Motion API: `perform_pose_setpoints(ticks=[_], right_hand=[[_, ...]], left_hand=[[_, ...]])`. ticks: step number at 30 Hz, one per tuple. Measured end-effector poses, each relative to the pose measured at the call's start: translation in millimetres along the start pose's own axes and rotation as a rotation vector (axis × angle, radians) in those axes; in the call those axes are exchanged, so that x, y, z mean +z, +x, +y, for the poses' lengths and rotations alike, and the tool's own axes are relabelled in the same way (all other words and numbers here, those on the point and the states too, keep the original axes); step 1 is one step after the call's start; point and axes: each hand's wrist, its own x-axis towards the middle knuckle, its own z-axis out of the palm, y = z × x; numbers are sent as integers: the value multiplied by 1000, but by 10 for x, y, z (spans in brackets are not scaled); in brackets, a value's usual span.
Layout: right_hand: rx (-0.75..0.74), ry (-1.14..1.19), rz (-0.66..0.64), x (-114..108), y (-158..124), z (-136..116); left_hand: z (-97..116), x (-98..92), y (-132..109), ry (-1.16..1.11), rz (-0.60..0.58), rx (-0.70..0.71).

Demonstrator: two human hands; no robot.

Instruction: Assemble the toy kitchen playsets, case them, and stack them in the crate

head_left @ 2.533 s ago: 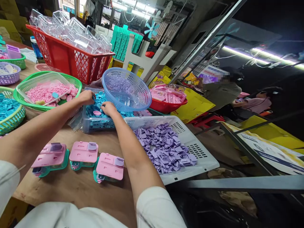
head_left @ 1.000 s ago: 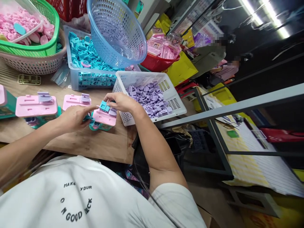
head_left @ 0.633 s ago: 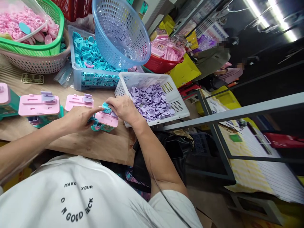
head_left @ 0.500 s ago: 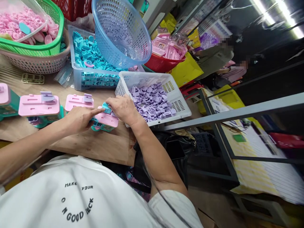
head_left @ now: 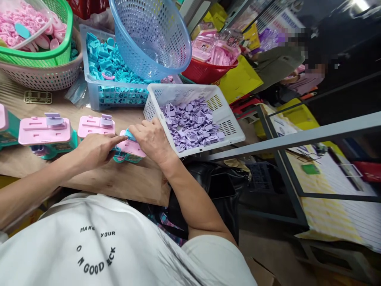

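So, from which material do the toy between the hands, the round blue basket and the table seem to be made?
Toy: probably hard plastic, smooth, evenly colored, with crisp edges. Round blue basket: likely plastic, glossy and translucent, with highlights and many holes. Table: perhaps wood, mostly matte, with brown streaks.

here's the toy (head_left: 132, 148), pink on top, teal below, sitting upright near the front right corner of the bench (head_left: 143, 184); and on its roof, toward the far edge, a small turquoise piece (head_left: 130, 134), mostly hidden, tilt unreadable!
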Motion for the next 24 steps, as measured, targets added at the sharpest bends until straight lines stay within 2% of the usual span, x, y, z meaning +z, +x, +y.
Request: perform_pose_setpoints(ticks=[3, 8, 13, 16, 18, 20, 22, 24], right_hand=[[10, 23, -4, -26, -13, -33], [22, 86, -33, -27, 24, -52], [77, 169, 18, 45, -2, -32], [155, 473, 186, 73, -93, 6], [220, 791, 369, 63, -156, 1], [234, 1065, 462, 36, -176, -58], [203, 1238, 404, 13, -122, -163], [189, 1356, 285, 16, 1, -287]], left_hand=[[32, 10, -15, 27, 15, -8], [132, -30, 16, 67, -30, -14], [153, -28, -23, 52, -63, -50], [32, 64, -157, -245, 27, -28], [-68, 142, -274, -589, 112, -5], [-147, 199, -385, -931, 167, -51], [-193, 214, -472, -1137, 220, -136], [-204, 191, -536, -1170, 290, -185]])
